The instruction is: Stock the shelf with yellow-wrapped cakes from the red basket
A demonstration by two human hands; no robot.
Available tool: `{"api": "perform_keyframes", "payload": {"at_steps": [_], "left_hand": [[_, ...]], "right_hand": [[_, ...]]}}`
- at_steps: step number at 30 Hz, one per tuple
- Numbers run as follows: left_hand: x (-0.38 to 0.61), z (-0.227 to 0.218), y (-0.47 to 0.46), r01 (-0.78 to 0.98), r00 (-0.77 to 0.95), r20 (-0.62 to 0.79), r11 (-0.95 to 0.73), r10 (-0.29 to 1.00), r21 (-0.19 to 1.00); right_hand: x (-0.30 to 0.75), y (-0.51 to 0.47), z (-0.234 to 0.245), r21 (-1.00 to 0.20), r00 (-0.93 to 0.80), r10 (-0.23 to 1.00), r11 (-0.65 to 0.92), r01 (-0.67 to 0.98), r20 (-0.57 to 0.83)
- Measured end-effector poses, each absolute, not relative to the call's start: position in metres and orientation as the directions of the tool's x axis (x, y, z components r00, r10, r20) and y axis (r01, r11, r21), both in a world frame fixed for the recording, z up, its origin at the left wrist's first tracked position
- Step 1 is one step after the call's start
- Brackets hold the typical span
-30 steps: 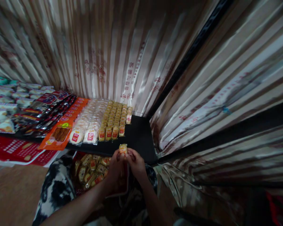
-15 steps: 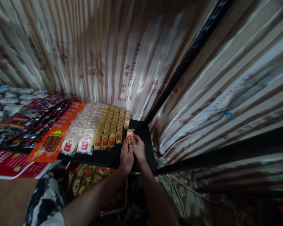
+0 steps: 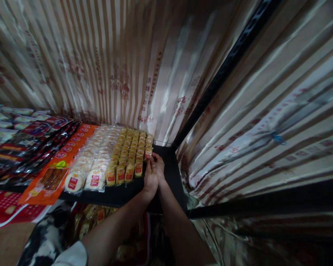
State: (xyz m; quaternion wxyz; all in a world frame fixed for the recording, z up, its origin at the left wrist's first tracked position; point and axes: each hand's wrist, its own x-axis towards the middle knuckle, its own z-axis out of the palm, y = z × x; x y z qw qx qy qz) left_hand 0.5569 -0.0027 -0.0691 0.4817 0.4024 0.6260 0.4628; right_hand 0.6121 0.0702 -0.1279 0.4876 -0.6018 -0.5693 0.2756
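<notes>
the yellow snack rows [image 3: 127, 153] look full to the shelf [image 3: 170, 168] edge; my left hand [image 3: 150, 178] and right hand [image 3: 159, 166], touching, pinch a packet [image 3: 148, 153] onto the short last row [image 3: 149, 142], mostly unfilled i judge.

The left hand [image 3: 150, 178] and right hand [image 3: 159, 166] are moving forward from below the black shelf's [image 3: 170, 173] front edge toward its back right corner. They are bringing the small packet [image 3: 148, 153] against the rightmost column of the yellow packets [image 3: 129, 153].
</notes>
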Motion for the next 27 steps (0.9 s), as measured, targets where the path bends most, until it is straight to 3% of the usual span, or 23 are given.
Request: {"api": "perform_keyframes", "payload": {"at_steps": [7, 13, 27], "left_hand": [[0.556, -0.075, 0.007, 0.050, -0.191, -0.268, 0.282, 0.944, 0.958], [0.555, -0.073, 0.009, 0.064, -0.184, -0.273, 0.289, 0.944, 0.955], [0.557, -0.080, 0.011, 0.104, -0.270, -0.227, 0.263, 0.936, 0.959]], "right_hand": [[0.613, 0.076, -0.133, -0.903, 0.207, 0.969, 0.035, 0.428, 0.136], [0.610, 0.076, -0.139, -0.922, 0.188, 0.965, 0.100, 0.374, 0.181], [0.608, 0.081, -0.149, -0.922, 0.210, 0.963, 0.080, 0.380, 0.170]]}}
